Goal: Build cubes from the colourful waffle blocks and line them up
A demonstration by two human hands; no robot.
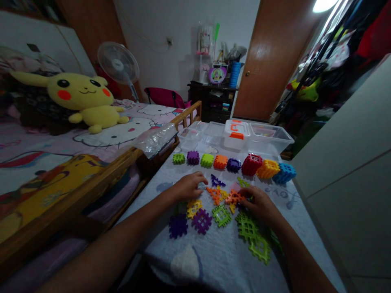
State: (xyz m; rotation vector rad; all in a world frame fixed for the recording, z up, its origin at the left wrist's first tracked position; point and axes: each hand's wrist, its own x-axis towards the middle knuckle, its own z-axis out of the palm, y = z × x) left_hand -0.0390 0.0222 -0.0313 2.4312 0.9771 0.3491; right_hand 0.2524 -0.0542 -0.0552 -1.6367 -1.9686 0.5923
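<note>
My left hand [193, 186] hovers over the left of the loose pieces, fingers bent and apart, with nothing visible in it. My right hand [258, 200] has its fingertips closed on an orange triangular building piece [234, 197]. Between the hands lie another orange triangular piece [215, 195] and a dark purple triangular piece [217, 180]. Nearer to me are a yellow square piece [194, 208], a purple square piece [202, 221], a dark blue square piece [178, 226] and a green square piece [221, 215]. More green lattice pieces [247, 228] lie below my right hand.
Behind the loose pieces stands a row of colour-sorted stacks, among them a red stack [251, 164] and a blue stack [284, 173]. Clear plastic bins [270, 136] and a lidded box with orange latches [237, 134] stand at the far end. A wooden bed rail [122, 162] borders the left.
</note>
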